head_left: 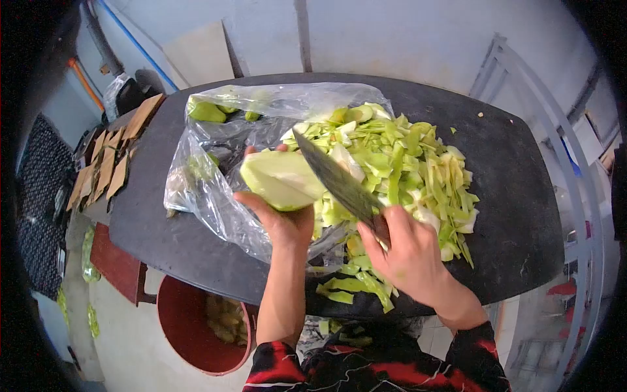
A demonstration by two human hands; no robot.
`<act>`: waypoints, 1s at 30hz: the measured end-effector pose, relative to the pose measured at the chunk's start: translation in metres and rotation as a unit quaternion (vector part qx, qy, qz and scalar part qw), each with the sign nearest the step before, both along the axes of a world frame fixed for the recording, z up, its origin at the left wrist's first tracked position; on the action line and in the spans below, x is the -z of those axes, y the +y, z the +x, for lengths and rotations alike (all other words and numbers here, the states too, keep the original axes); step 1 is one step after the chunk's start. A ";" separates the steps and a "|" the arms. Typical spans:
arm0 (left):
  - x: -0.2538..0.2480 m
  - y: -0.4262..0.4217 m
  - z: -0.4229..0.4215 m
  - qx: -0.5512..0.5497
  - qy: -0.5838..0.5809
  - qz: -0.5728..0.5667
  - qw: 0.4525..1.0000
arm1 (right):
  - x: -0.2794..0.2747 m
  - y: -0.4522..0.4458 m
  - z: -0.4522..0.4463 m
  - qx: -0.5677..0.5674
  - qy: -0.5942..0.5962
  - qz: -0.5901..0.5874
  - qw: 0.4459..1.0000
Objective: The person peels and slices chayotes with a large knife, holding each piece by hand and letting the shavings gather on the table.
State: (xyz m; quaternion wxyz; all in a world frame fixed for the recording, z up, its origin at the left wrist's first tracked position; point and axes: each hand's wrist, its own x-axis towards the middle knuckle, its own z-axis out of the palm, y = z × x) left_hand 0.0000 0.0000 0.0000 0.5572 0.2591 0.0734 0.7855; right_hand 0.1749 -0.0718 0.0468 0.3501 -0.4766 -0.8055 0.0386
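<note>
My left hand cups a large, pale green peeled fruit from below, its fingers curled around the far side. The fruit has a smooth, whitish-green surface; its exact kind I cannot tell. A broad kitchen knife is gripped by the handle in my right hand, its dark blade slanting up and left, close beside the fruit. Under and to the right of the knife spreads a heap of green peels and slices. Some peel strips lie at the near table edge.
A clear plastic bag with several whole green fruits lies open on the dark table. On the floor below stands a red bucket holding yellowish pieces. Cardboard pieces sit at left; a metal rail stands at right.
</note>
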 end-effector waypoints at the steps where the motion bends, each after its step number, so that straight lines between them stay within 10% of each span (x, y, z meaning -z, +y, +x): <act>1: 0.000 -0.003 0.009 0.021 -0.011 -0.022 0.999 | -0.005 0.008 -0.003 0.011 0.006 0.025 1.000; 30: 0.006 0.000 0.009 0.295 -0.025 -0.098 0.950 | -0.009 0.104 0.005 0.102 0.146 0.050 0.983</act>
